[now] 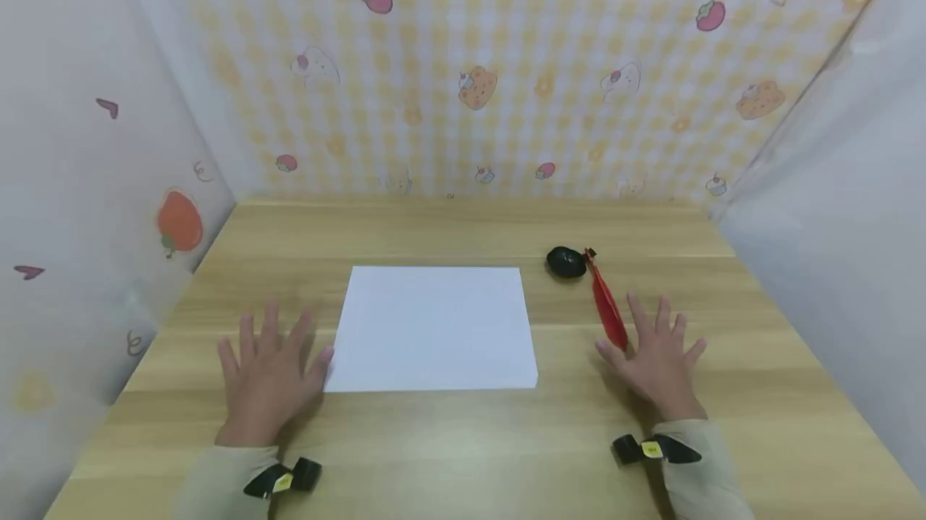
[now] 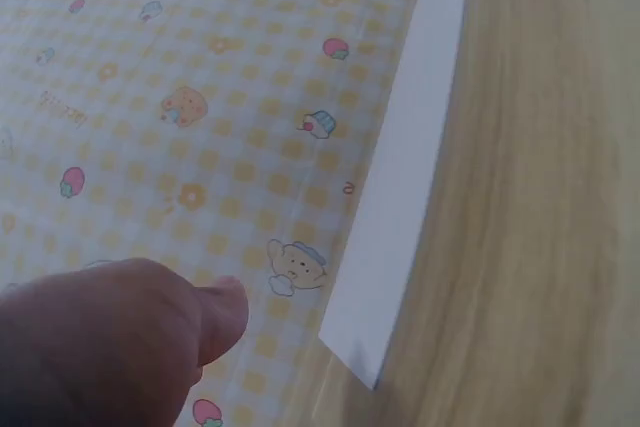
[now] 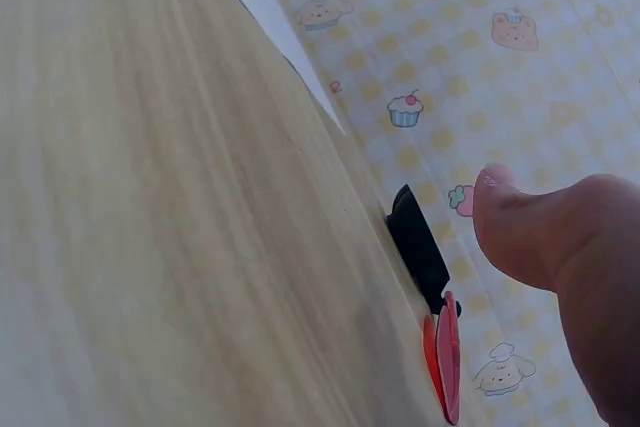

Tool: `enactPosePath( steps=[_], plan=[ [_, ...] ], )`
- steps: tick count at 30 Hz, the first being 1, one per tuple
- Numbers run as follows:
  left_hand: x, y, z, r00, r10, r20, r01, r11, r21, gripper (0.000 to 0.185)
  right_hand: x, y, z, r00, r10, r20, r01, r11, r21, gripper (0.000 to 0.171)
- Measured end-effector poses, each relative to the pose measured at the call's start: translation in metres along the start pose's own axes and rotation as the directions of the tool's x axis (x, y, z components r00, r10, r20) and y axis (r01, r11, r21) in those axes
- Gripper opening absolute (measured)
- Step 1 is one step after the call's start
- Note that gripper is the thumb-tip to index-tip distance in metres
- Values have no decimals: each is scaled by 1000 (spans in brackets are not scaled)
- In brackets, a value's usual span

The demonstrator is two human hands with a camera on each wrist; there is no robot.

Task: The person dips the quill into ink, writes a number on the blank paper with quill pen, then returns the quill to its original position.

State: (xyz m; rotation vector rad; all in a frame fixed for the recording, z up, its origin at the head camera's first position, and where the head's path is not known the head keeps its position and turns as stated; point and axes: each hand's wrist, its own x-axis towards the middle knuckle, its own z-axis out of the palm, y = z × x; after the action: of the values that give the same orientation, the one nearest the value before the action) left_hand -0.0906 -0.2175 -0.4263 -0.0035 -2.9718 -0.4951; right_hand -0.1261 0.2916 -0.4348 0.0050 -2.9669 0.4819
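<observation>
A white sheet of paper [image 1: 437,331] lies flat on the wooden table. Beside its left edge my left hand [image 1: 264,379] is spread with straight fingers, its thumb close to the paper. Right of the paper lies a tool with a glossy black rounded head [image 1: 567,262] and slim red handles [image 1: 610,309]; its exact kind is unclear. My right hand [image 1: 657,363] is spread just right of the red handles, thumb near their lower end. Neither hand holds anything. In the right wrist view, the tool's black head [image 3: 418,252] and right thumb [image 3: 540,232] show, apart from each other.
The wooden table [image 1: 434,456] meets a yellow checked backdrop [image 1: 463,142] at the back. Pale sheeting [image 1: 72,182] covers the left side, and a plain white one [image 1: 832,223] the right. Each wrist carries a black strap with a small camera [image 1: 307,473].
</observation>
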Motion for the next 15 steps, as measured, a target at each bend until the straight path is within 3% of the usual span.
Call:
enactPosePath(
  steps=[7, 11, 15],
  plan=[
    [-2, 4, 0, 1000, -23, 8, 24, 992, -124, 65, -3, 0, 2, 1000, 3, -24, 1, 987, 158, 85],
    [-5, 19, 8, 999, 45, -20, -49, 977, -206, 60, -3, 2, -1, 998, 57, -22, -47, 950, 309, 79],
    [-9, 31, 17, 988, 152, -18, -152, 966, -211, 54, 1, 0, -7, 996, 91, 2, -83, 893, 442, 73]
  ],
)
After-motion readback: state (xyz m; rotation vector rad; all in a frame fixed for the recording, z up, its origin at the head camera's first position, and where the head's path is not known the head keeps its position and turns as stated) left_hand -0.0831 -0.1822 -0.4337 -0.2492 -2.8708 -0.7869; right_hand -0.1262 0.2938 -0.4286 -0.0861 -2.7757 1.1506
